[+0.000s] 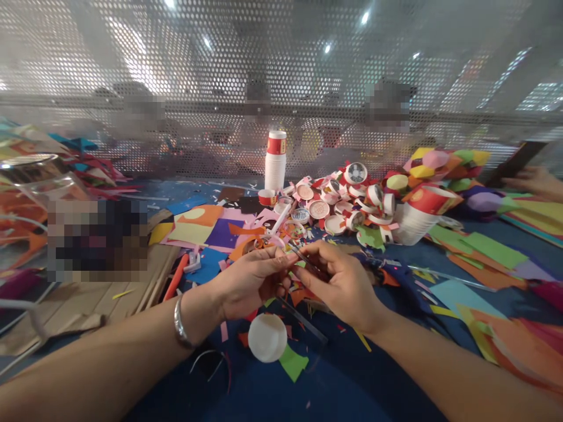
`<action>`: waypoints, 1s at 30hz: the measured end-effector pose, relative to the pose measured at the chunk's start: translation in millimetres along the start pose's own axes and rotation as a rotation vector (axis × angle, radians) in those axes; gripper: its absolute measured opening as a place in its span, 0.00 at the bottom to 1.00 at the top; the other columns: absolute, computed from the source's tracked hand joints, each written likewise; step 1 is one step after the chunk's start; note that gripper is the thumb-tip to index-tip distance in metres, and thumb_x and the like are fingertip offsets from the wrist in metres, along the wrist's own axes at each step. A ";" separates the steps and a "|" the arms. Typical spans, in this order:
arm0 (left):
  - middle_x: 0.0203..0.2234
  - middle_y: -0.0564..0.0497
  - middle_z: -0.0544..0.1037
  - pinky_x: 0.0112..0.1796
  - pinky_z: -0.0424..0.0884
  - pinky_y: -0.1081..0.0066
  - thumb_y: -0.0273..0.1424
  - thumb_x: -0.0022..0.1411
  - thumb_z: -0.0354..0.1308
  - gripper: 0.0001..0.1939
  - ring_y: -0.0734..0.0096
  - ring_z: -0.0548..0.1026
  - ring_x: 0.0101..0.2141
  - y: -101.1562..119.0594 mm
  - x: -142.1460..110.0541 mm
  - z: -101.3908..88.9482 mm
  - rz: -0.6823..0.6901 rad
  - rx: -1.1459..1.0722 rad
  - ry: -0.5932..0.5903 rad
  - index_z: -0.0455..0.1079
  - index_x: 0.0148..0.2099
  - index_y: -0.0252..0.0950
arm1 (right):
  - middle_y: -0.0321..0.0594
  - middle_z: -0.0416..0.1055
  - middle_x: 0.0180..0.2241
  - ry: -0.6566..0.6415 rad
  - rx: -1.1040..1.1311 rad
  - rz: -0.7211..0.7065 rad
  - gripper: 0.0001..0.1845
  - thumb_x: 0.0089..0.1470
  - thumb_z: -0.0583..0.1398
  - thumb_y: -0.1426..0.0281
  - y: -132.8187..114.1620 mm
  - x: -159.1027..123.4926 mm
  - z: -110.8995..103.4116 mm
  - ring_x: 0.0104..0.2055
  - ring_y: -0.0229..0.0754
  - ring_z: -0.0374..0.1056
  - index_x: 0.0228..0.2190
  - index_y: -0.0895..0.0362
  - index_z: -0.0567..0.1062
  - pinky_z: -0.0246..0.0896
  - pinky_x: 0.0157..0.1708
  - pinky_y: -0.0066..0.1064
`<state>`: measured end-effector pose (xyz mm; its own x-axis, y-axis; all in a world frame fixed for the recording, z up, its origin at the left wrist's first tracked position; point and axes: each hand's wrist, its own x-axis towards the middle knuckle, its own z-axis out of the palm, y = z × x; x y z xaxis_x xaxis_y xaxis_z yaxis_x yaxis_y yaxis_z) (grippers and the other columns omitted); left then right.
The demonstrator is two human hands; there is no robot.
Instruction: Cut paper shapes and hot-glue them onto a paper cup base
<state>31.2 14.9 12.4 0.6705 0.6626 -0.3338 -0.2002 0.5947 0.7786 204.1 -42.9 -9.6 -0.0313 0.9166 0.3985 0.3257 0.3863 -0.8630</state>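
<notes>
My left hand [259, 272], with a silver bangle on its wrist, is closed with thumb and fingertips pinched together. My right hand [336, 281] meets it there, its fingers bent and closed as well. Between the fingertips is something small, thin and dark, mostly hidden, whose kind I cannot make out. Beneath the hands, a slim dark see-through strip [303, 322] lies slanting over paper scraps. Closer to me, a white round cup base [267, 338] rests on the blue table, partly over a green paper scrap [294, 363].
Beyond my hands stand a tall stack of paper cups [275, 167] and a pile of cut cup bottoms [319, 209]. More cups [417, 217] lean at the right. Coloured paper sheets [495, 251] and cardboard [153, 269] flank me. A perforated metal screen [299, 76] closes the back. Another person's hand [539, 183] shows far right.
</notes>
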 end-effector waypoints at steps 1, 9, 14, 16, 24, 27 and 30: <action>0.23 0.53 0.74 0.26 0.66 0.78 0.30 0.51 0.74 0.14 0.80 0.71 0.23 -0.1 0.0 0.2 -0.002 -0.014 0.004 0.72 0.32 0.30 | 0.34 0.72 0.28 0.007 0.002 -0.005 0.05 0.58 0.63 0.68 0.1 -0.1 0.1 0.29 0.38 0.68 0.38 0.54 0.73 0.65 0.30 0.31; 0.22 0.53 0.73 0.25 0.66 0.79 0.30 0.51 0.74 0.14 0.79 0.72 0.23 -2.4 -0.2 0.0 -0.043 -0.045 -0.006 0.73 0.33 0.29 | 0.34 0.71 0.27 0.013 -0.030 -0.034 0.03 0.59 0.61 0.70 0.7 -2.0 -3.1 0.28 0.36 0.65 0.37 0.54 0.74 0.62 0.28 0.30; 0.21 0.54 0.73 0.26 0.67 0.77 0.33 0.55 0.72 0.13 0.78 0.73 0.23 -1.6 0.6 -1.2 -0.026 -0.035 -0.014 0.72 0.33 0.31 | 0.33 0.70 0.26 0.008 0.017 -0.016 0.02 0.58 0.61 0.69 -4.9 -1.1 -3.6 0.26 0.35 0.65 0.34 0.54 0.73 0.61 0.26 0.29; 0.22 0.54 0.73 0.26 0.68 0.76 0.36 0.58 0.69 0.13 0.77 0.74 0.23 -0.2 1.6 -2.3 0.011 -0.007 -0.023 0.71 0.33 0.32 | 0.33 0.69 0.24 0.016 0.038 0.010 0.04 0.57 0.61 0.67 -7.5 0.3 -4.1 0.25 0.35 0.65 0.32 0.54 0.72 0.61 0.25 0.28; 0.29 0.51 0.78 0.32 0.74 0.78 0.29 0.60 0.67 0.07 0.75 0.80 0.29 3.6 2.5 -6.1 0.100 0.091 -0.102 0.74 0.37 0.31 | 0.31 0.65 0.21 0.014 0.103 0.103 0.06 0.54 0.62 0.66 -10.6 5.5 -7.0 0.22 0.33 0.60 0.29 0.54 0.72 0.55 0.21 0.28; 0.28 0.50 0.79 0.34 0.75 0.77 0.28 0.59 0.68 0.07 0.74 0.80 0.30 4.1 1.5 -6.6 0.108 0.102 -0.102 0.74 0.38 0.31 | 0.31 0.65 0.22 0.005 0.125 0.123 0.06 0.54 0.63 0.65 -9.6 5.5 -7.2 0.23 0.33 0.59 0.30 0.55 0.72 0.55 0.22 0.27; 0.28 0.50 0.80 0.35 0.76 0.76 0.28 0.58 0.68 0.08 0.73 0.81 0.31 4.9 0.9 -6.5 0.119 0.099 -0.081 0.75 0.38 0.31 | 0.30 0.64 0.22 0.010 0.130 0.126 0.07 0.54 0.63 0.65 -8.8 5.3 -7.2 0.23 0.33 0.58 0.30 0.55 0.73 0.55 0.22 0.27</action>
<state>26.2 21.4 12.5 0.7026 0.6843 -0.1951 -0.2130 0.4639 0.8599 207.9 -42.2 2.3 0.0115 0.9578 0.2873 0.2013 0.2792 -0.9389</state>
